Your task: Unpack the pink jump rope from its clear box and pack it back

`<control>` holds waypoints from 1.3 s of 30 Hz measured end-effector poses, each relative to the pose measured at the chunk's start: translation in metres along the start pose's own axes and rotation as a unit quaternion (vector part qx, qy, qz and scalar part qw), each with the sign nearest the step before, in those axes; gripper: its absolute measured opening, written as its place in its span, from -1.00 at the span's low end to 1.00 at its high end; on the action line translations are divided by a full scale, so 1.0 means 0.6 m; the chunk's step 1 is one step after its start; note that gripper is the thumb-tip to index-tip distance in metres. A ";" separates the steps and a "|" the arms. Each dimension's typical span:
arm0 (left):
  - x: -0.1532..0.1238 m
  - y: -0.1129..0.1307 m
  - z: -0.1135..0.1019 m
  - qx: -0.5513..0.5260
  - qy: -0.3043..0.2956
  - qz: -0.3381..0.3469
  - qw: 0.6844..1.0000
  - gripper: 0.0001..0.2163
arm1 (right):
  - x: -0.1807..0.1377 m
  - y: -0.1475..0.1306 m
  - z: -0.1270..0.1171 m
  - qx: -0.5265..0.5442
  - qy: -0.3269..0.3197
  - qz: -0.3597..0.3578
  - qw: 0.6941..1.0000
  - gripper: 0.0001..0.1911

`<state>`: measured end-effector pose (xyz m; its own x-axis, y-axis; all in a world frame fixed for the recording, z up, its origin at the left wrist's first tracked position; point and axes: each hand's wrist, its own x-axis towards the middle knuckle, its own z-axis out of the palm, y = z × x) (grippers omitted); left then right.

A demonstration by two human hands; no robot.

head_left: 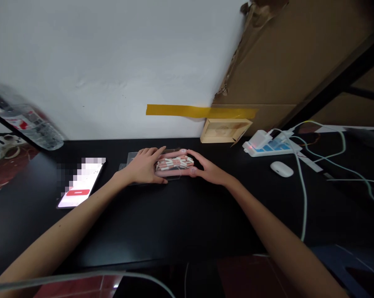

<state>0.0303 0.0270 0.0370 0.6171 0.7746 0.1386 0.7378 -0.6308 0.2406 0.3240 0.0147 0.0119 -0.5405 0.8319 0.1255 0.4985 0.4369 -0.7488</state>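
A clear-fronted pink pack (pixel 174 162) of small pink-and-white sticks lies on the black desk; their exact kind is too small to tell. My left hand (pixel 144 166) covers its left end, fingers along the far edge and thumb at the near edge. With thumb and index finger, my right hand (pixel 209 169) grips the right end at its two corners. Beneath the pack and my left hand, a clear plastic sheet or case (pixel 131 157) shows in part.
Left of my hands lie a lit phone (pixel 81 184) and a tilted water bottle (pixel 34 124). A shallow wooden box (pixel 224 130) leans at the back wall. To the right are a power strip (pixel 272 145), a white mouse (pixel 281 169) and a loose white cable (pixel 303 198).
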 end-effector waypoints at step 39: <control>-0.003 -0.010 -0.016 0.022 -0.026 0.038 0.999 0.02 | 0.009 0.004 0.019 -0.236 -0.047 -0.081 0.967 -0.25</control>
<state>0.0221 0.0299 0.0445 0.6847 0.7213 0.1044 0.6985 -0.6903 0.1884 0.3143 0.0163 0.0032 -0.6856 0.7143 0.1405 0.6436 0.6850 -0.3414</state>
